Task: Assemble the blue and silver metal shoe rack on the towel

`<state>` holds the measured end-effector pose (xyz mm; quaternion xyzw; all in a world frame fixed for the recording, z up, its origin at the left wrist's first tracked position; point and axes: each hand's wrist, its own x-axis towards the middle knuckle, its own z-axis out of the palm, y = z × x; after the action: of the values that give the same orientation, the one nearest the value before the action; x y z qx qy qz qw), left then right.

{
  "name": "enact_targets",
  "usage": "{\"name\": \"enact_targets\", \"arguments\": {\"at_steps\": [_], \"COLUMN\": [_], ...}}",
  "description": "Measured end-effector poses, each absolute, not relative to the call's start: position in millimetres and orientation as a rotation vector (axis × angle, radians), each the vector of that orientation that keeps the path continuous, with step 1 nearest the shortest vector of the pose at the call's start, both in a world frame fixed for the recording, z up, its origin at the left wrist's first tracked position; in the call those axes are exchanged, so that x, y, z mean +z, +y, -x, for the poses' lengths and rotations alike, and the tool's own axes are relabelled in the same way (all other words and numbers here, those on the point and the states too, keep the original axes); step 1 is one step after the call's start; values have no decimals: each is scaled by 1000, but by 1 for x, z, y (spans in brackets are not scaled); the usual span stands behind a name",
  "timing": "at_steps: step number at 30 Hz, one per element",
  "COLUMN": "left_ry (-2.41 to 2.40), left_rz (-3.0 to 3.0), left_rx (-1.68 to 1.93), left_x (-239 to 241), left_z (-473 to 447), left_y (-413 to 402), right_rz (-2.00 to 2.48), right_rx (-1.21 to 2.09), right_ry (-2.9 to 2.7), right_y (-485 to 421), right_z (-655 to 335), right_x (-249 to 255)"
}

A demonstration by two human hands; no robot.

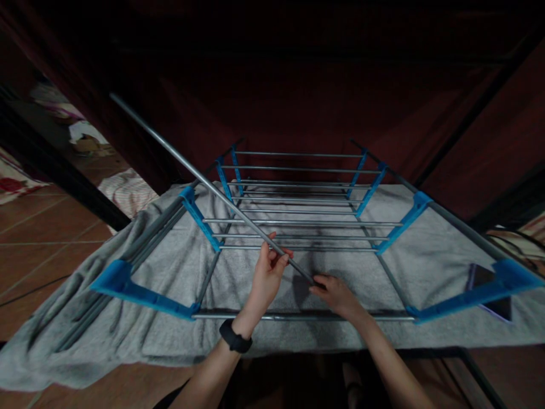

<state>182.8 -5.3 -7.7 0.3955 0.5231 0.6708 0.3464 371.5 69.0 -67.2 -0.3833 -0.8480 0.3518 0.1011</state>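
A long grey metal rod (200, 177) slants from the upper left down toward the middle of the view. My left hand (271, 266), with a black band on its wrist, is closed around the rod's lower part. My right hand (334, 292) pinches the rod's near end, so its tip is hidden by the fingers. Beneath both hands lies a rack frame of metal bars (306, 222) joined by blue plastic brackets (145, 292). The nearest cross bar (293, 316) runs between the two front brackets, just below my right hand.
A grey cloth (170, 335) lies under the frame. At the right, a phone (489, 292) rests partly behind a blue bracket. Spare grey tubes (85, 324) lie at the left edge. Dark red panels (293, 102) rise behind, and tiled floor (38, 227) shows at left.
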Motion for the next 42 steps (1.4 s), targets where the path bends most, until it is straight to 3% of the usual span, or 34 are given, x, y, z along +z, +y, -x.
{"name": "enact_targets", "arguments": {"at_steps": [15,34,42], "left_ry": [1333,1706,1922], "left_rz": [-1117,-1599,-1834], "left_rx": [1651,1572,1367], "left_x": [-14,-13,-6], "left_z": [-192,-144,-125], "left_y": [-8,-8,-13], "right_rz": [1058,1116,1182], "right_rx": [1124,1140,1109], "right_ry": [-2451,-2075,-1870], "right_y": [62,91,112], "right_z": [-362,-393,-407], "right_x": [-73,-73,-68]}}
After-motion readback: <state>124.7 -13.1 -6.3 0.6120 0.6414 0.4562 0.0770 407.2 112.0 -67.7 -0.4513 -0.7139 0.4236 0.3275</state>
